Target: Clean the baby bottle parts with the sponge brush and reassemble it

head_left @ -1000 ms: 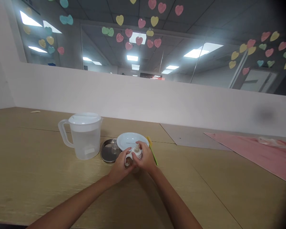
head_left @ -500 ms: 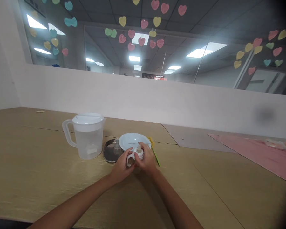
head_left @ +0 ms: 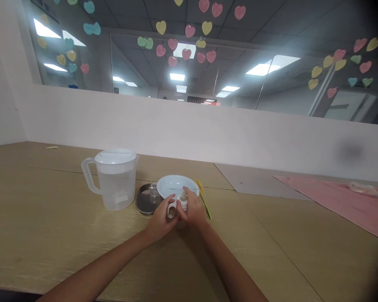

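Close to me over the tabletop, both hands are closed around a small baby bottle (head_left: pixel 171 211) with a white curved handle. My left hand (head_left: pixel 160 220) grips its body on the handle side. The fingers of my right hand (head_left: pixel 194 208) are wrapped round the white collar (head_left: pixel 182 201), which has a clear nipple (head_left: pixel 184 193) on top. Much of the bottle is hidden by the hands. Just beyond them lies a white plate (head_left: pixel 173 182) with a thin, needle-like item on it. To the left, a round metal dish (head_left: pixel 142 202) holds a clear cap (head_left: pixel 154 191).
A lidded clear pitcher (head_left: pixel 118 184) with liquid in it stands at the left. By the plate's right edge lies a green-handled brush (head_left: pixel 205 203) with yellow bristles. A pink cloth (head_left: pixel 343 201) covers part of the right side. Behind the wooden table (head_left: pixel 82 226) rises a white wall.
My right hand has turned slightly, and the white collar and nipple have tilted and shifted a little to the left. My left hand stays in place.
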`<state>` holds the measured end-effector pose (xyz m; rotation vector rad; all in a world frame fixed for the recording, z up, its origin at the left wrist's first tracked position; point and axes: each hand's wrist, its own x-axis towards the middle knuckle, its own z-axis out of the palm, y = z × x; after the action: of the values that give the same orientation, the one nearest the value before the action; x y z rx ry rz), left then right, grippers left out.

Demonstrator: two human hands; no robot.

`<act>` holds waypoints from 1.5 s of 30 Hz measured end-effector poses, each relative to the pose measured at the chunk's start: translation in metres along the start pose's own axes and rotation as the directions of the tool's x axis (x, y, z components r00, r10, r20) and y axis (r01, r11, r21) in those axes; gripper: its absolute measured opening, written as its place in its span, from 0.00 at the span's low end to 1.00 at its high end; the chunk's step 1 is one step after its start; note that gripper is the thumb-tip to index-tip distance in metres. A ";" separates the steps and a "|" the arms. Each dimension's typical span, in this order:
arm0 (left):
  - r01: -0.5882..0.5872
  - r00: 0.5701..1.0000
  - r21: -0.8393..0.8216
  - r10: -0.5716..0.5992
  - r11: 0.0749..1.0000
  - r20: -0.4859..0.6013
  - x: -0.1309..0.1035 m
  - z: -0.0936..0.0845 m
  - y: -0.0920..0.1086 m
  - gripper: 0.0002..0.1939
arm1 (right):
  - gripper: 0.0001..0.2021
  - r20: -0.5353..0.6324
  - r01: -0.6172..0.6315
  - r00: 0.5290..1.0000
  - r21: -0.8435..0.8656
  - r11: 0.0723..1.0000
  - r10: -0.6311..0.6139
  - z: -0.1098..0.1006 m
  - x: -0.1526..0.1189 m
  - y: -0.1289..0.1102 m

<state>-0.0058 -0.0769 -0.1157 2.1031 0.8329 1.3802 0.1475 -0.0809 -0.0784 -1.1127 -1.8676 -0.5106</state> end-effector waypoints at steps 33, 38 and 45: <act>0.054 0.999 0.638 -0.043 0.768 -0.032 0.030 -0.064 -0.077 0.25 | 0.24 0.053 0.035 0.998 0.038 0.999 -0.037 -0.005 -0.001 0.005; 0.055 0.998 0.647 -0.014 0.761 -0.069 0.032 -0.065 -0.077 0.23 | 0.24 0.061 0.046 0.997 0.009 0.999 -0.047 -0.006 0.000 0.004; 0.117 0.992 0.563 -0.068 0.818 -0.107 0.031 -0.064 -0.084 0.21 | 0.23 0.028 0.076 0.997 -0.010 0.997 -0.075 -0.006 -0.001 0.005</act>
<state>-0.0747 0.0077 -0.1299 2.3964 1.5190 1.2773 0.1547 -0.0828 -0.0761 -1.0648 -1.9387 -0.5520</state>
